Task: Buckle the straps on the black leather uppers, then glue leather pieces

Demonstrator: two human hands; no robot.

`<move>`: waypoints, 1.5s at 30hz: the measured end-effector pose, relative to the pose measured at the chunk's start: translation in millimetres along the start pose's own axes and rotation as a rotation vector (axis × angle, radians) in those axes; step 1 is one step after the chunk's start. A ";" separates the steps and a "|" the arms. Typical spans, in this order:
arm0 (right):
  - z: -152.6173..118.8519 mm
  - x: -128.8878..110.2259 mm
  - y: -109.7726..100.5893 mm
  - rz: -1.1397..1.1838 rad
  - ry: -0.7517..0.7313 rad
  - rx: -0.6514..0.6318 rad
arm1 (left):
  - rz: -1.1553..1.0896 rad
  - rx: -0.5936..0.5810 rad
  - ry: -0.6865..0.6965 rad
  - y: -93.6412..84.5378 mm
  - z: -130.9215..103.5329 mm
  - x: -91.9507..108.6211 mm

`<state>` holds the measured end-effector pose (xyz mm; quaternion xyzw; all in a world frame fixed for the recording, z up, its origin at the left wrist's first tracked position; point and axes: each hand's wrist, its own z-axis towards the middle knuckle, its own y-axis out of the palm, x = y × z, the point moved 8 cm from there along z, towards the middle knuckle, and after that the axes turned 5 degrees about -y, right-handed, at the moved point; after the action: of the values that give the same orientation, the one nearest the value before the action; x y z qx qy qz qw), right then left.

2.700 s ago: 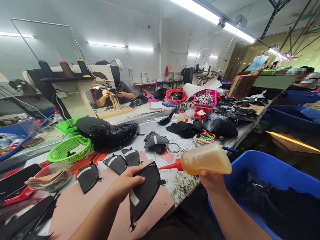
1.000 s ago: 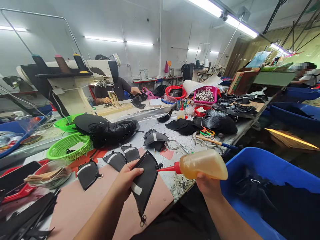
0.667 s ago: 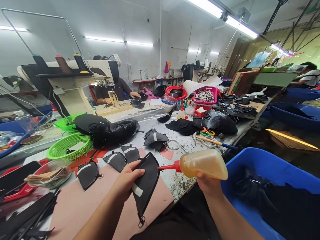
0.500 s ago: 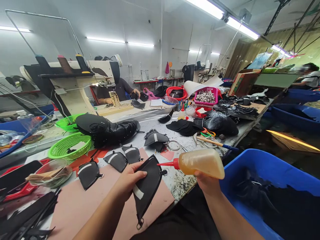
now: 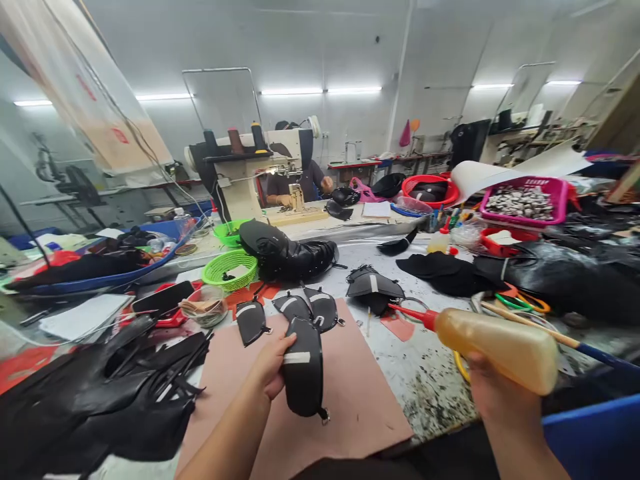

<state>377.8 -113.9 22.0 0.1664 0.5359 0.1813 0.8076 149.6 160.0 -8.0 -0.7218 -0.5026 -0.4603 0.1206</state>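
Between thumb and fingers, my left hand grips a black leather piece with a pale strip across it and a small metal ring at its lower corner. It is held over a pink sheet. My right hand is wrapped round a glue bottle, filled with amber liquid, lying sideways with its red nozzle pointing left. The nozzle tip is apart from the held piece. Similar black pieces with pale strips lie at the sheet's far edge. Another stack of black pieces sits behind the nozzle.
Black leather scraps cover the left side. Green baskets and a black padded bundle stand behind the sheet. A magenta basket is at the back right, a blue bin at lower right. A co-worker sits behind a sewing machine.
The view has swung left. The black piece has turned in my left hand, and the bottle in my right hand has moved away from it to the right.
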 end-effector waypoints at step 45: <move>20.1 11.8 -56.2 0.351 0.305 0.234 | -0.445 -0.267 -0.047 196.2 90.1 3.0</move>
<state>407.0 -159.2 -6.1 0.3201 0.6317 0.2784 0.6489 363.0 127.8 1.6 -0.6136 -0.5863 -0.5209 -0.0918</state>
